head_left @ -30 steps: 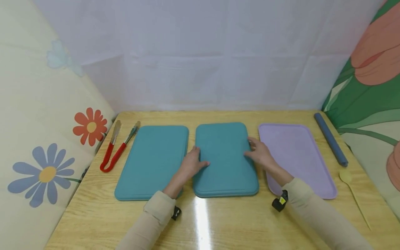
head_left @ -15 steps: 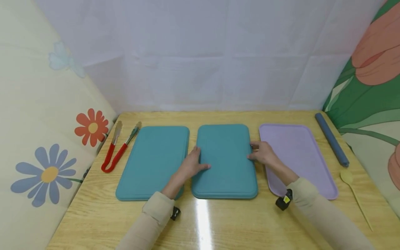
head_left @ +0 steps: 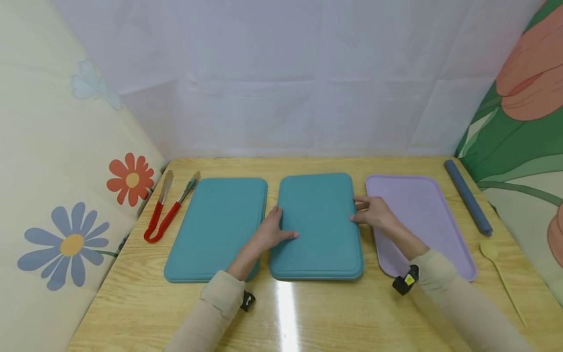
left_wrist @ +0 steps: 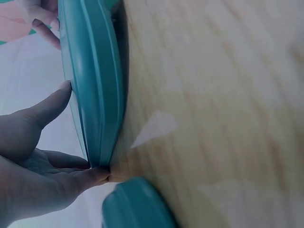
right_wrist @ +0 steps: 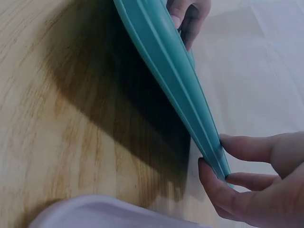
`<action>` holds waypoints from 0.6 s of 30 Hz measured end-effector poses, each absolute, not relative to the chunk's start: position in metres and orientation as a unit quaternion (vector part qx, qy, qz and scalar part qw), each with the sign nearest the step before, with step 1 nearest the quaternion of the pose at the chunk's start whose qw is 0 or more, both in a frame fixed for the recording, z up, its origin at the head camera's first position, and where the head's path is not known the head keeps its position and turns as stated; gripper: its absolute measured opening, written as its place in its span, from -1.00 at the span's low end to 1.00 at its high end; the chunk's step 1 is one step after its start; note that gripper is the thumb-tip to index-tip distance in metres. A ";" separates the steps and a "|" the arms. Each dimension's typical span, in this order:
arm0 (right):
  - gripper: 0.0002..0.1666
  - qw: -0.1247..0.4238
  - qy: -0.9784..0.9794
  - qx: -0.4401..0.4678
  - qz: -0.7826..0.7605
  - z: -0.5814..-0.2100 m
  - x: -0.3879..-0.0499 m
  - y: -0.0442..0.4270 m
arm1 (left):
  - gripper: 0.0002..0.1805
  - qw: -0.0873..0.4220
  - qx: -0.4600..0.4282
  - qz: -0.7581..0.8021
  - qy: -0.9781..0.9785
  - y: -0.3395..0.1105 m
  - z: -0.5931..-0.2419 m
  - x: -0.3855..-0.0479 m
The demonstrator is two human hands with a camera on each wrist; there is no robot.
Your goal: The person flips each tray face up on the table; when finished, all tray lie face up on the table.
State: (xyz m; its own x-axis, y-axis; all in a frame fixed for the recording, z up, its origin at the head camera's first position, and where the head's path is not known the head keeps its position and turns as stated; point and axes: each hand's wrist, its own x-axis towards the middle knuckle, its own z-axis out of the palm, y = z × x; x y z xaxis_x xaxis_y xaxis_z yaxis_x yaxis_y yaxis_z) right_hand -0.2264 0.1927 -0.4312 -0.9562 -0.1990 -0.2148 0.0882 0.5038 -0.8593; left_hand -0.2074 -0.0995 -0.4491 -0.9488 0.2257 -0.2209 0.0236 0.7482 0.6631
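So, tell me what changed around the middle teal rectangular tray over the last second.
The right hand has eased rightward, and the middle teal rectangular tray has turned slightly, its far end shifting right. Nothing was let go: the left hand grips it too. The other teal rectangular tray, lavender rectangular tray and red-handled metal tongs stayed put.

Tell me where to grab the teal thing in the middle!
Grab the middle teal thing by both long sides, probably, coming from left and right together: it's wide and flat, and a gap under its right edge leaves room for fingers.
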 end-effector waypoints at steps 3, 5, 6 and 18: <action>-0.17 0.150 0.850 -0.026 -0.504 -0.430 -0.228 0.196 | 0.01 0.148 0.069 0.357 0.920 -0.101 -0.449 -0.207; -0.16 0.150 0.850 -0.023 -0.505 -0.428 -0.229 0.197 | 0.01 0.147 0.072 0.362 0.918 -0.101 -0.448 -0.207; -0.15 0.149 0.851 -0.020 -0.503 -0.427 -0.229 0.197 | 0.01 0.147 0.073 0.364 0.917 -0.102 -0.448 -0.208; -0.07 0.144 0.853 -0.033 -0.500 -0.415 -0.228 0.199 | 0.00 0.160 0.071 0.385 0.906 -0.105 -0.448 -0.206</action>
State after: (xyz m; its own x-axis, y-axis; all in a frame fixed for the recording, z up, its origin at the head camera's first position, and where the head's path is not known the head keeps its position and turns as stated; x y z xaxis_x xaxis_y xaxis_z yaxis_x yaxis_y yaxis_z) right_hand -0.2277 0.1991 -0.4152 -0.9564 -0.1998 -0.2128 0.0881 0.4975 -0.8630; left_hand -0.2062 -0.1046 -0.4482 -0.9386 0.2519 -0.2359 0.0047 0.6928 0.7211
